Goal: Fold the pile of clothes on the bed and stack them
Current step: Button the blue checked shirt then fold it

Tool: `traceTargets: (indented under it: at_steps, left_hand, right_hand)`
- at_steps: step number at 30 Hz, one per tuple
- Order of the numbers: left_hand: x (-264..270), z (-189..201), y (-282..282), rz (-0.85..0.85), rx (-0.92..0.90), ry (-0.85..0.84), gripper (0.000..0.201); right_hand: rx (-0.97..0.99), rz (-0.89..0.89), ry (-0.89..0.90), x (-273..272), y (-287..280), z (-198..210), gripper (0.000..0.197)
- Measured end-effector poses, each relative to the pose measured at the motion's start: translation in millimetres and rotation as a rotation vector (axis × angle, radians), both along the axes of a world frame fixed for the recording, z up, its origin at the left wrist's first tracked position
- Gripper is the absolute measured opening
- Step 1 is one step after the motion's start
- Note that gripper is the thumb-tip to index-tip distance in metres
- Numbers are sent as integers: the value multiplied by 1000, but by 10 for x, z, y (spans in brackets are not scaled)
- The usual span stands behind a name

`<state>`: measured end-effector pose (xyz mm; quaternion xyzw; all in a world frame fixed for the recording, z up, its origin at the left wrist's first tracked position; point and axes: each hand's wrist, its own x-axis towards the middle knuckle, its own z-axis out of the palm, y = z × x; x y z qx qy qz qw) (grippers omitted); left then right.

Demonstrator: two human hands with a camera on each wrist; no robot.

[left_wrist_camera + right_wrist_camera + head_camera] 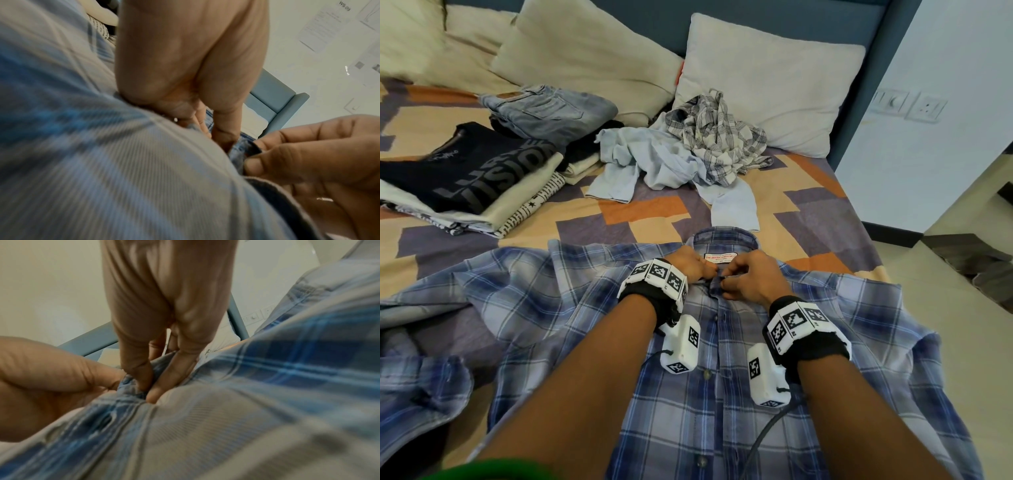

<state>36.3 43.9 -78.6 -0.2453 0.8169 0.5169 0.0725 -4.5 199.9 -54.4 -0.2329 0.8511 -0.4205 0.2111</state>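
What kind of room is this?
Most likely a bedroom: a bed with a patchwork cover, pillows against a blue headboard, and clothes being folded on it.

both forearms are bare. each wrist wears a black strap ringed with white blocks bearing black square markers: left wristband, right wristband. a white camera box hangs under each (thin dark cables attached).

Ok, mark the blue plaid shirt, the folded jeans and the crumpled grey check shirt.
blue plaid shirt [739,411]: head view, front panel below the wrists.
folded jeans [551,113]: head view, back pocket area.
crumpled grey check shirt [722,137]: head view, middle of the heap.
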Motion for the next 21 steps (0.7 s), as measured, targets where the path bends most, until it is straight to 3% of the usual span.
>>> traceTargets:
  at_steps: [4,7,10,13,16,18,21]
  left_hand:
    - [-5,10,-8,7,-50,0,62]
    - [-18,9,-6,1,-36,-2,53]
    - [7,-7,-10,-30,-158,-30,23]
    - [10,-9,3,-60,-266,-58,28]
    - [46,0,23,-71,-175,-27,42]
    - [103,14,51,-86,-124,17,24]
    - [191,-21,66,-86,-4,44,21]
  right_hand:
    - [9,-35,-3,0,-57,39,27]
    - [12,-26,-11,-10,-37,47,26]
    - [36,5,20,8,-79,36,19]
    - [124,34,121,-9,-151,20,14]
    - [175,60,139,-39,-166,-31,10]
    - [183,59,117,-59,-149,-57,14]
    - [236,59,113,-78,-160,-55,18]
